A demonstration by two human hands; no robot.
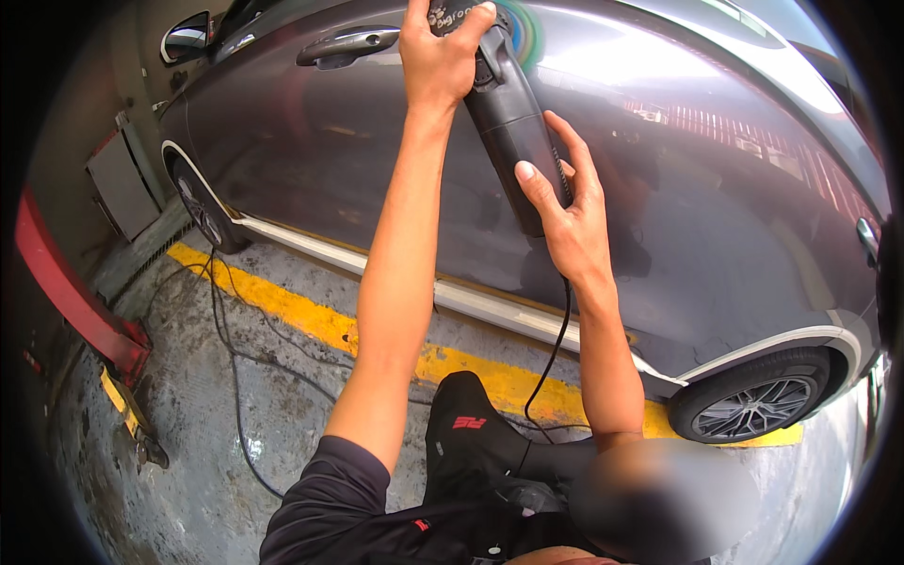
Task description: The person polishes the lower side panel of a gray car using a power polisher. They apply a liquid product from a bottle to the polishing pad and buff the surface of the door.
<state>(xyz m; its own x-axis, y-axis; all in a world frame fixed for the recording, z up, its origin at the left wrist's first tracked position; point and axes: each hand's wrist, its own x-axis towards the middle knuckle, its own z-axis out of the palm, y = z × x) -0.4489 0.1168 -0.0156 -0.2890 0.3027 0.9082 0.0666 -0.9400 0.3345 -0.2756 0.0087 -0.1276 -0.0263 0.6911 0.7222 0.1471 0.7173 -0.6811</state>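
Observation:
A black electric car polisher [510,127] lies slantwise across the side of a dark grey car [339,169]. My left hand [441,67] grips the polisher's head near the top of the view. Lower down, my right hand [575,205] holds the rear of its body, thumb on one side and fingers on the other. The green and blue polishing pad [526,35] meets the car's panel and looks blurred, with its far part hidden behind the head. From the tool's end a black power cord [561,339] hangs to the floor.
A chrome-trimmed door handle [347,46] sticks out left of my hand. Pale masking tape [770,346] edges the wheel arch and sill. Black cables [226,339] trail over the stained concrete floor. A red lift post [78,289] with a yellow-ended arm [123,406] stands at left.

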